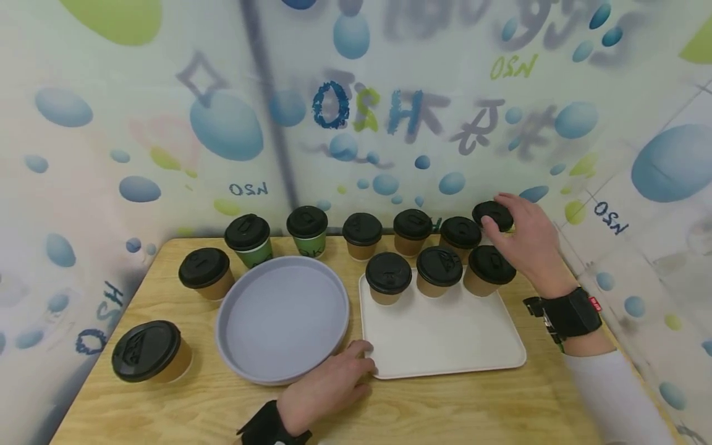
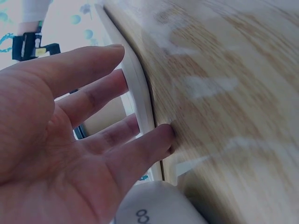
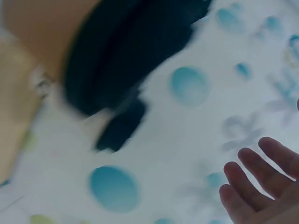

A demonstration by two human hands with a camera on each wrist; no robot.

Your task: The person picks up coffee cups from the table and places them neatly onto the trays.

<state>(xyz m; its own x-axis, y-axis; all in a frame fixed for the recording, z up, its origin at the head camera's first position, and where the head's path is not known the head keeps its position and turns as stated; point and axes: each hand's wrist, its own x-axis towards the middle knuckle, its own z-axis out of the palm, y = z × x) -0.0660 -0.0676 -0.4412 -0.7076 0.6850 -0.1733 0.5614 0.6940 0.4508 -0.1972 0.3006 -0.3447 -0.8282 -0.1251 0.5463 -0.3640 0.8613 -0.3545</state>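
Note:
My right hand [image 1: 525, 238] reaches over the back right cup [image 1: 492, 216], thumb and fingertips overlapping its black lid in the head view. The right wrist view shows the right hand's fingers [image 3: 257, 182] spread, with a black-lidded cup [image 3: 126, 56] large and blurred nearby. My left hand [image 1: 334, 377] rests by the near left corner of the white rectangular tray [image 1: 445, 346], beside the grey round tray [image 1: 283, 321]. Up close, its fingers [image 2: 107, 93] are loosely extended at the tray's edge. Three brown cups [image 1: 388, 278] with black lids stand along the tray's far side.
Behind the trays, more brown cups [image 1: 362, 236] line the wall. Two green cups [image 1: 308, 230] stand behind the round tray, and two brown cups [image 1: 152, 352] to its left. A patterned sheet [image 1: 345, 123] rises at the table's back and sides.

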